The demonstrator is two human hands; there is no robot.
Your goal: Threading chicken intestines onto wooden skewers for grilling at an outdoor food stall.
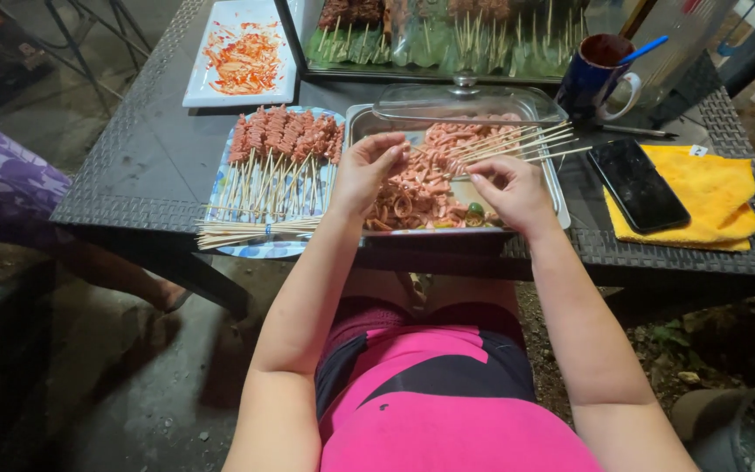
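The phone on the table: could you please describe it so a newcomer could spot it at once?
Start at the dark woven table and go to its right end, past the metal tray. There a yellow cloth lies, and the phone rests on its left edge: a flat black slab, screen dark.

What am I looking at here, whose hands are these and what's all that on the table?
There is one picture, from a camera worn on a person's head, looking down at their own bare hands. The left hand and right hand work over a metal tray of cut pinkish meat pieces, seemingly threading a piece onto a thin stick. Bare bamboo sticks lie across the tray. Left of it, a plate holds finished skewers. To the right, a dark phone lies on a yellow cloth, behind it a blue mug.
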